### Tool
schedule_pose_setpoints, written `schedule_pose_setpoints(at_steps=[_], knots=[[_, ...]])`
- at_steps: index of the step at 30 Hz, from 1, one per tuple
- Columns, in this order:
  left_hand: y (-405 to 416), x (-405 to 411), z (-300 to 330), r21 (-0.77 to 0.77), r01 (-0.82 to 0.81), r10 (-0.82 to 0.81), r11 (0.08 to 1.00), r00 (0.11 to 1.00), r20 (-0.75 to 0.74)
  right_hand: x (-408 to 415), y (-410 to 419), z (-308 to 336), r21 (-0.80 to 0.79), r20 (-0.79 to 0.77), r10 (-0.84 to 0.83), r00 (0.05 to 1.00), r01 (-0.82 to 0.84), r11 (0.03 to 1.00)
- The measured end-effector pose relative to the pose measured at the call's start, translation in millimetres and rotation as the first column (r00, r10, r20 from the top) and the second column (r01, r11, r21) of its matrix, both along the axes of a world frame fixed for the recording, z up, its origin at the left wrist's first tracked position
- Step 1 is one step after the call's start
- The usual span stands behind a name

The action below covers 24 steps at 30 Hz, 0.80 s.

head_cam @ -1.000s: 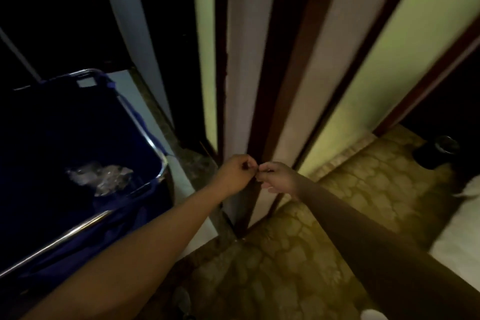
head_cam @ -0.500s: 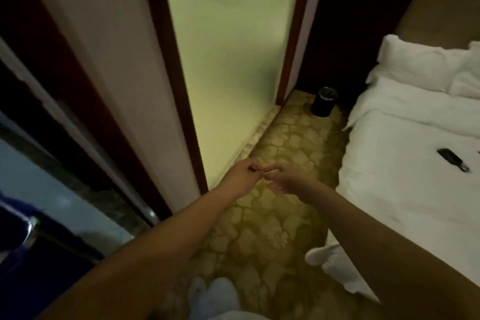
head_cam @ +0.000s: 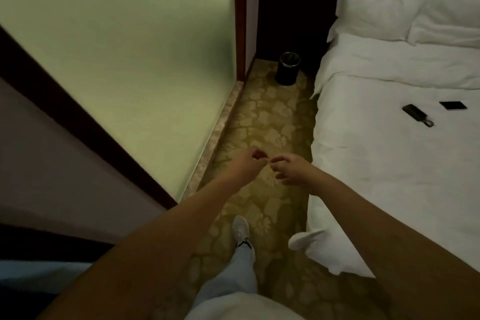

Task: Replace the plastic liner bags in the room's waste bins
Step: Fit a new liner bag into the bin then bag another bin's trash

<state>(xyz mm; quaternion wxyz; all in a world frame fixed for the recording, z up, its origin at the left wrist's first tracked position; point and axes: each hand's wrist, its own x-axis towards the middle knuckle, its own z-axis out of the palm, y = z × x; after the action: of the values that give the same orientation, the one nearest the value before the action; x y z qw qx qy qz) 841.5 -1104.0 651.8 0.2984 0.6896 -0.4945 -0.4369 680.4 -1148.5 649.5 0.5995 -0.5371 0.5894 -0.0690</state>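
A small black waste bin (head_cam: pixel 287 68) with a metal rim stands on the carpet at the far end of the aisle, between the wall corner and the bed. No liner bag shows in it from here. My left hand (head_cam: pixel 249 165) and my right hand (head_cam: pixel 291 170) are held out in front of me over the carpet, well short of the bin. Both have curled fingers, and their fingertips are a small gap apart. I see nothing between the fingers of either hand.
A frosted glass wall (head_cam: pixel 130 47) with a dark wooden frame runs along the left of the narrow patterned carpet aisle (head_cam: pixel 270 122). A white bed (head_cam: pixel 389 163) with pillows fills the right; a black phone (head_cam: pixel 452 105) and a black device (head_cam: pixel 415 113) lie on it. My white shoe (head_cam: pixel 241 230) is on the carpet.
The view has swung right, away from the blue cart and doorway, into the aisle beside the bed. The bin is now closer. My fingertips, touching before, have come slightly apart.
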Motion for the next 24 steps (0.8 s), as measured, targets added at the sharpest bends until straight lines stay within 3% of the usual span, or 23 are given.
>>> schedule_pose_setpoints(at_steps=[16,24], knots=[[-275,42,-20,0.093,-0.018,0.031,0.996,0.990,-0.135,25,-264,10,0.007,-0.093,-0.061,0.994,0.062,0.998],[-406,45,-30,0.120,-0.033,0.046,0.992,0.993,-0.106,34,-396,0,0.020,-0.066,-0.038,0.997,0.039,0.999]])
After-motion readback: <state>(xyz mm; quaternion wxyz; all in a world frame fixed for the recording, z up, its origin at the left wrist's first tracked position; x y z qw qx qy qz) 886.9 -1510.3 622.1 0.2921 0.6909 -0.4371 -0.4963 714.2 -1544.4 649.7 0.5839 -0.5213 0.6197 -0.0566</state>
